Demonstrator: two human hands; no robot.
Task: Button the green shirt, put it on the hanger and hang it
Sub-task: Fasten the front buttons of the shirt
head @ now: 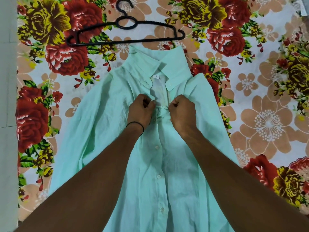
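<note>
while the green shirt [103, 118] lies flat and face up on a flowered bedsheet [267, 114], collar toward the far side, both hands work at its front opening just below the collar. the left hand [141, 110] is curled into a loose fist with its fingers [147, 102] pinched together on the left edge of the opening, and a thin black band [135, 125] circles that wrist. the right hand [183, 109] is curled the same way, its fingers [174, 104] clamped on the right edge of the opening, and the cloth between the two hands is bunched into small folds. above the hands the front is still open, showing the pale inside of the shirt and a small white label [156, 76] at the neck. below the hands the front is closed, with a row of white buttons [157, 147] running down toward the near edge. the sleeves spread out to either side. a black plastic hanger [127, 41] lies flat on the bedsheet just beyond the collar, near it but apart from it, hook pointing away.
</note>
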